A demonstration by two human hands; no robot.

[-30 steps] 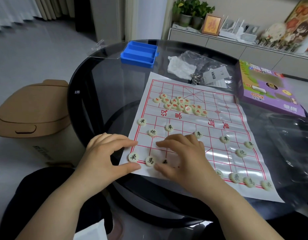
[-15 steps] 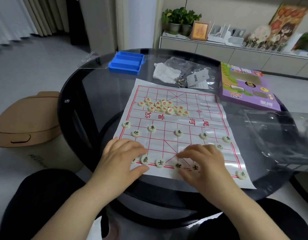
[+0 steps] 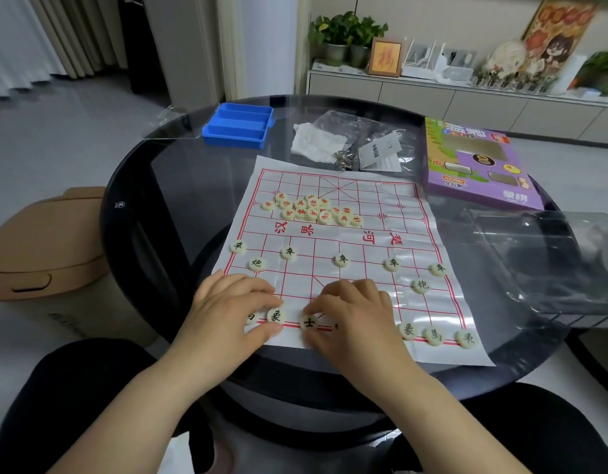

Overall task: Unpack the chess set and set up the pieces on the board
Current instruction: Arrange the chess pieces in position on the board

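Observation:
A white chess board sheet (image 3: pixel 364 206) with a red grid lies on the round glass table (image 3: pixel 179 172). Cream round pieces with black characters stand on the near half: a row of soldiers (image 3: pixel 341 259), two cannons (image 3: pixel 421 284), and three back-row pieces (image 3: pixel 434 335) at the near right. A pile of red-lettered pieces (image 3: pixel 313 210) lies on the far half. My left hand (image 3: pixel 227 309) pinches the elephant piece (image 3: pixel 276 315) on the near row between fingers and thumb. My right hand (image 3: pixel 350 313) pinches the advisor piece (image 3: pixel 309 322) just right of it. My hands hide the pieces beneath them.
A blue divided tray (image 3: pixel 239 126) stands at the back left, with crumpled plastic bags (image 3: pixel 347 142) and a purple game box (image 3: pixel 477 162) behind the board. Clear plastic packaging (image 3: pixel 552 261) lies at the right. A tan bin (image 3: pixel 46 241) stands on the floor to the left.
My right hand has moved left along the near row, from the middle pieces to the advisor piece. My left hand has stayed at the elephant piece. The camera has shifted.

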